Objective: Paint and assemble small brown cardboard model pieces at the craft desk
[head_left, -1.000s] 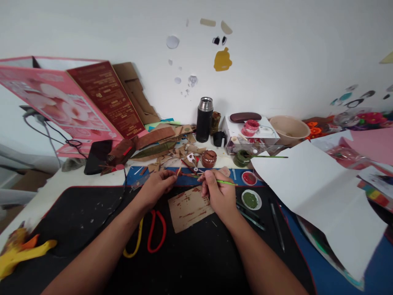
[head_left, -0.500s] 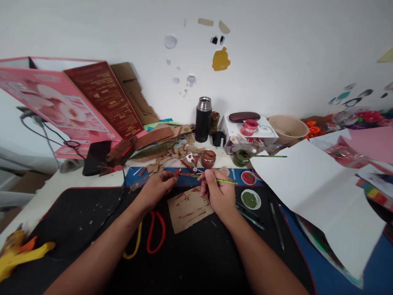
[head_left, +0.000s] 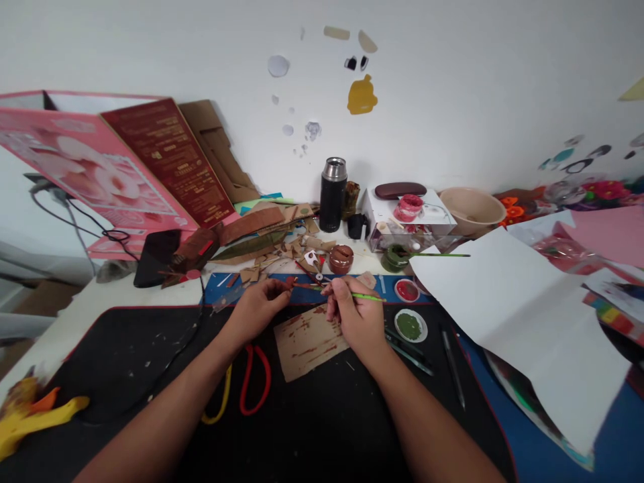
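My right hand [head_left: 358,318] is closed around a green-handled paintbrush [head_left: 368,296], its tip pointing left toward my other hand. With fingertips pinched, my left hand [head_left: 258,310] grips a small reddish-brown piece [head_left: 292,282]; its exact kind is too small to make out. The brush end lies close to this piece, though I cannot tell whether they touch. Below and between both hands lies a cardboard piece [head_left: 306,349] streaked with brown paint. A jar of brown paint [head_left: 341,259] stands just beyond my right hand.
Scissors with red and yellow handles [head_left: 255,386] lie near my left forearm. On the right are a lid of green paint [head_left: 410,327], a lid of red paint [head_left: 406,290] and pens [head_left: 454,369]. Behind stand a black flask [head_left: 333,201], cardboard scraps [head_left: 296,245] and a green paint jar [head_left: 394,258].
The brush and my right hand have shifted very slightly left. My left hand stays almost in place, still pinching the small piece.
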A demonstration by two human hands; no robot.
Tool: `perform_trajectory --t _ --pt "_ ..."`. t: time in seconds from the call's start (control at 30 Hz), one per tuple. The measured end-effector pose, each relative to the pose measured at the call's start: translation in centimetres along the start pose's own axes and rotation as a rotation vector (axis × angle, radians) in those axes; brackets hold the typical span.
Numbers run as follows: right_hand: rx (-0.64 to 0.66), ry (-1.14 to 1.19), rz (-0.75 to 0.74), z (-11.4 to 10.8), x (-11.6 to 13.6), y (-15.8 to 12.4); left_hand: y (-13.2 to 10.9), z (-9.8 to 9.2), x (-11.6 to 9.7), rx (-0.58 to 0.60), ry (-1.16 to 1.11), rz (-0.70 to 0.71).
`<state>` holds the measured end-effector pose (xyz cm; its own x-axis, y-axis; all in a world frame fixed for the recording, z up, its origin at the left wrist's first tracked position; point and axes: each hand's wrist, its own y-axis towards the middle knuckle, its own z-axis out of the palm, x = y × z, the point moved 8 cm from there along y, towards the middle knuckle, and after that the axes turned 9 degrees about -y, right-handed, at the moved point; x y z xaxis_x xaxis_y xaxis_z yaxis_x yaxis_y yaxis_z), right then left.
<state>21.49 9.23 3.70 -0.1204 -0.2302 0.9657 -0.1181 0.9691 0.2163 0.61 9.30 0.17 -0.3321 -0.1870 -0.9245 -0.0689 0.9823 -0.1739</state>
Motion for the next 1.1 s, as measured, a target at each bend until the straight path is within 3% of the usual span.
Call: perform_trajectory --t 0.2,0.4,0.6,0.73,1.1 --pt "-0.084 0.015 0.015 -0.9 -0.1 0.2 0.0 0.1 0.0 -0.016 0.031 0.034" --pt "0.008 0.025 0.018 0.0 -0.1 0.0 -0.2 0.2 -0.2 0.030 -0.033 -0.022" --pt "-0.098 0.056 0.044 -1.0 -0.2 0.3 -0.3 1.4 1.7 0.122 -0.359 -0.172" --pt "-0.103 0.144 0.063 -1.1 -0.1 0.3 -0.4 2.0 2.1 0.187 -0.589 -0.220" --pt "-0.064 0.191 0.080 -0.6 0.2 0.1 -0.8 2.4 1.9 0.278 -0.778 -0.259"
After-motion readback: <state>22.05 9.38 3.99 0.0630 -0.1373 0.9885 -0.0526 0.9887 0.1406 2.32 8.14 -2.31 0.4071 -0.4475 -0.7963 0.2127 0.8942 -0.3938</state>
